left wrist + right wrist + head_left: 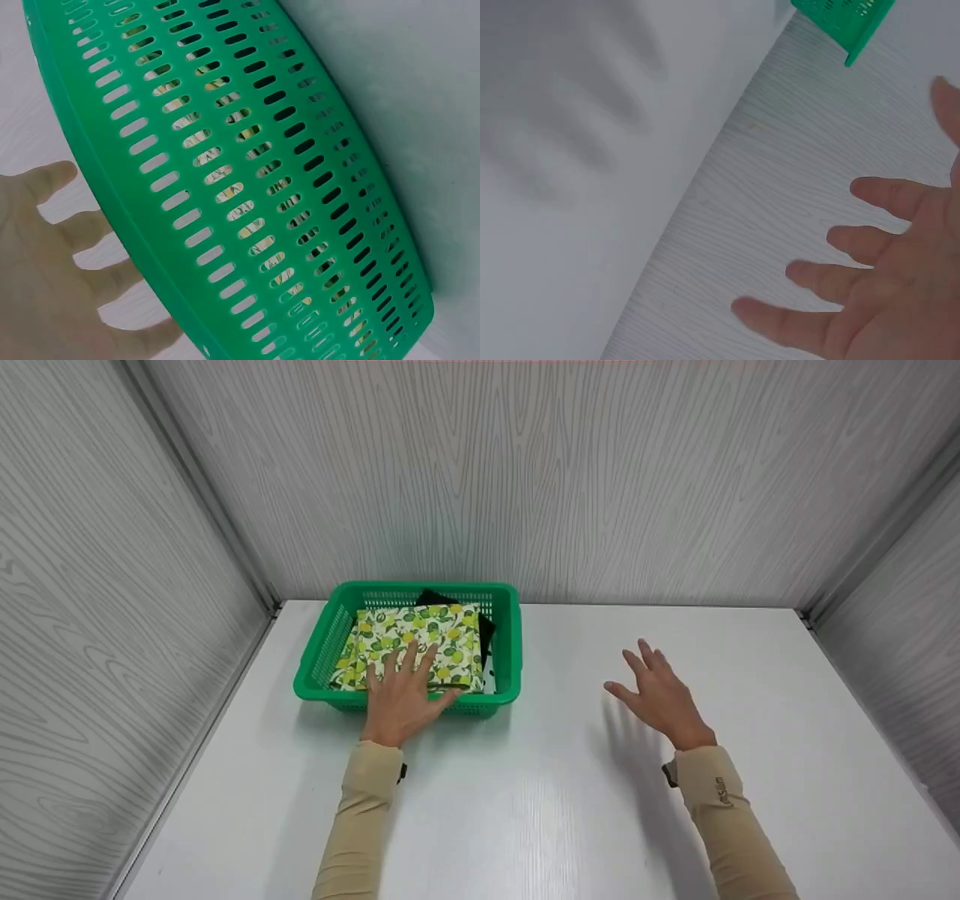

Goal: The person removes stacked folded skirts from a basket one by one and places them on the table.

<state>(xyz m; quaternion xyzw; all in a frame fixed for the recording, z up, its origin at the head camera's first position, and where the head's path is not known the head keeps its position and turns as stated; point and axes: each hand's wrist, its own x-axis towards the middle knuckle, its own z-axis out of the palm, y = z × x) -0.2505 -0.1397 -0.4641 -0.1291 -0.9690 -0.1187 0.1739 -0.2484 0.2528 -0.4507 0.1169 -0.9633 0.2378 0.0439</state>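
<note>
Left hand (400, 697) lies flat, fingers straight and spread, on the lemon-print cloth (412, 641) in the green basket (510, 645). Right hand (660, 697) hovers over the white desk (555, 810), fingers apart, holding nothing.

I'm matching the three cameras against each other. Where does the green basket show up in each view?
Head: green basket sits left of centre at the table's far edge, left hand resting on the lemon-print cloth inside.
Left wrist: its slotted wall fills most of the frame.
Right wrist: only a corner at the top edge.
Shared landmark: the white table.
</note>
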